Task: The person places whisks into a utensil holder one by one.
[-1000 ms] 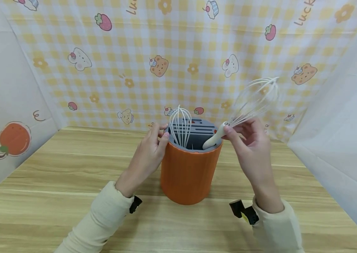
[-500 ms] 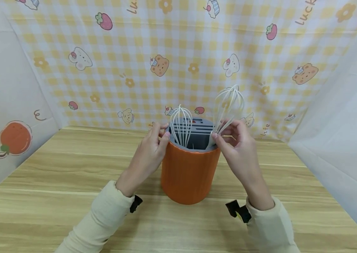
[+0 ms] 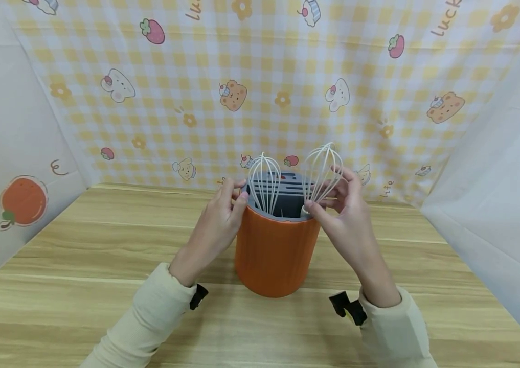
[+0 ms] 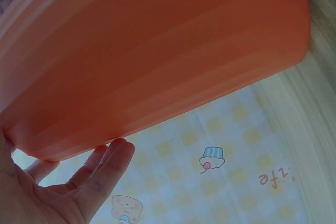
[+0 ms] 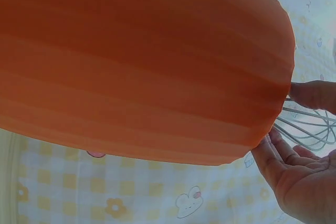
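Observation:
An orange round utensil holder (image 3: pixel 276 255) with a grey slotted top (image 3: pixel 287 177) stands upright on the table. My left hand (image 3: pixel 216 217) grips its upper left edge, thumb at the rim; in the left wrist view the fingers (image 4: pixel 107 174) lie against the orange wall. One whisk (image 3: pixel 264 179) stands wire end up in the holder's open front compartment, near the left hand. At the compartment's right side, my right hand (image 3: pixel 344 214) pinches a second whisk (image 3: pixel 323 168) low on its wires, near the handle top. Most of that whisk's handle is hidden inside the holder.
The wood-grain table (image 3: pixel 126 245) stretches around the holder. Behind it hangs a yellow checked cloth (image 3: pixel 260 66) with cartoon prints. White cloth sides (image 3: pixel 508 168) flank the table left and right.
The right hand has moved left and lowered the second whisk, which has gone from tilted over the rim to nearly upright and deeper in the holder. The left hand has stayed put.

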`<state>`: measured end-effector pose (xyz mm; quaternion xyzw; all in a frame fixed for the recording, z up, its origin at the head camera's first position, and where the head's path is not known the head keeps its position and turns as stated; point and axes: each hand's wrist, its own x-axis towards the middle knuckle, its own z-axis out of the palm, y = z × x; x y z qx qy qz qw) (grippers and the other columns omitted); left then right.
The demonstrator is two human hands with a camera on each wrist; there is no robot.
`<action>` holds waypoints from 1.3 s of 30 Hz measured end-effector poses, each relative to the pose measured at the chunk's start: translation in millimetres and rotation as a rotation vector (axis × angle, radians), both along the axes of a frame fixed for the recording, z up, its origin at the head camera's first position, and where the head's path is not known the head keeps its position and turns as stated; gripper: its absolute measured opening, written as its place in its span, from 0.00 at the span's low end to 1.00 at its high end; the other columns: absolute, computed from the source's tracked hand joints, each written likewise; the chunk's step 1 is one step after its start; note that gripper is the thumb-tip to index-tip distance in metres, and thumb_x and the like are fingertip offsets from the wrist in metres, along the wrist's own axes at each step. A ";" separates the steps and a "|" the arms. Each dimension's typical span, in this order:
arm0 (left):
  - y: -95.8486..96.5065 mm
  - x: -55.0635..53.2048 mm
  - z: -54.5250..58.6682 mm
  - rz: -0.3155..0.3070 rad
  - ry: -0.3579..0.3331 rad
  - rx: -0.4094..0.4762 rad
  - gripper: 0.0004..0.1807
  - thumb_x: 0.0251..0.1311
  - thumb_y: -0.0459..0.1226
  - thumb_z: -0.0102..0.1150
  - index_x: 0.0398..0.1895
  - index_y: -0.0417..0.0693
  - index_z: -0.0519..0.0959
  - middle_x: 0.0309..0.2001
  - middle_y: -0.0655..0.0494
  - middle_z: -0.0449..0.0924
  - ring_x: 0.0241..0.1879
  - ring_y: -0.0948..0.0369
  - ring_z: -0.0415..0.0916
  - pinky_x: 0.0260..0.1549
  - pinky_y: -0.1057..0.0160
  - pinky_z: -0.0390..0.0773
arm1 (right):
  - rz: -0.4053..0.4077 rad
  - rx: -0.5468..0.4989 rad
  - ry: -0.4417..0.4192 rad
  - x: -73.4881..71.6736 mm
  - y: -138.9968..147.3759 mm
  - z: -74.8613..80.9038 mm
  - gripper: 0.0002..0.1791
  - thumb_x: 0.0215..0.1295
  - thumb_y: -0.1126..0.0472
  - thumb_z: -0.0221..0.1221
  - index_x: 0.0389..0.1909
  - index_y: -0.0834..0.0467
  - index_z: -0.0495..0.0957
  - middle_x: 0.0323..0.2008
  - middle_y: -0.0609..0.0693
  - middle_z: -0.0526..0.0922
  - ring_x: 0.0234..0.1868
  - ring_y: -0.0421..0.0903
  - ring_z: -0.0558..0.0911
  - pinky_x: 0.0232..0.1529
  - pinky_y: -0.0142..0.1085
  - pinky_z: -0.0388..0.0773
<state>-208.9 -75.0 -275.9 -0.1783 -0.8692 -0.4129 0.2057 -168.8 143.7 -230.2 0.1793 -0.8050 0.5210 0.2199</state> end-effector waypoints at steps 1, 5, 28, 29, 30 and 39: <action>0.0 0.0 0.0 0.000 0.001 0.000 0.21 0.69 0.50 0.33 0.58 0.52 0.65 0.43 0.55 0.75 0.38 0.59 0.73 0.36 0.61 0.78 | 0.001 0.001 0.001 0.1 -0.1 0.1 0.39 0.54 0.74 0.60 0.64 0.63 0.50 0.45 0.58 0.74 0.40 0.37 0.77 0.45 0.22 0.75; -0.1 -0.2 -0.4 0.004 0.007 0.000 0.20 0.70 0.50 0.33 0.57 0.52 0.65 0.44 0.55 0.75 0.38 0.59 0.73 0.37 0.61 0.78 | 0.004 0.006 0.003 0.9 -1.1 0.8 0.40 0.53 0.74 0.61 0.64 0.62 0.50 0.47 0.58 0.74 0.41 0.41 0.75 0.45 0.22 0.74; 0.2 -0.2 -0.8 0.002 -0.002 0.009 0.20 0.69 0.50 0.33 0.57 0.53 0.65 0.46 0.56 0.75 0.38 0.59 0.73 0.38 0.60 0.77 | 0.037 0.076 -0.006 1.8 -0.9 1.5 0.39 0.53 0.69 0.64 0.64 0.64 0.55 0.53 0.57 0.68 0.51 0.51 0.72 0.49 0.20 0.70; 0.2 -0.2 -0.9 0.003 -0.001 0.009 0.20 0.69 0.50 0.33 0.57 0.53 0.65 0.46 0.56 0.75 0.38 0.59 0.73 0.38 0.60 0.77 | 0.037 0.078 -0.007 1.9 -0.7 1.6 0.39 0.53 0.69 0.64 0.64 0.63 0.55 0.53 0.57 0.68 0.51 0.50 0.72 0.49 0.20 0.70; 0.2 -0.3 -0.9 0.003 0.000 0.009 0.20 0.69 0.50 0.33 0.57 0.53 0.65 0.46 0.56 0.75 0.38 0.59 0.73 0.38 0.60 0.77 | 0.037 0.081 -0.007 1.9 -0.4 1.8 0.38 0.53 0.68 0.64 0.63 0.63 0.55 0.53 0.57 0.68 0.51 0.50 0.72 0.49 0.21 0.70; 0.1 0.1 -0.5 0.006 -0.002 0.005 0.20 0.69 0.50 0.33 0.57 0.53 0.65 0.47 0.56 0.75 0.38 0.59 0.73 0.37 0.61 0.78 | 0.050 0.091 0.014 4.0 2.7 4.6 0.37 0.55 0.67 0.63 0.63 0.61 0.56 0.54 0.56 0.70 0.50 0.48 0.74 0.51 0.24 0.71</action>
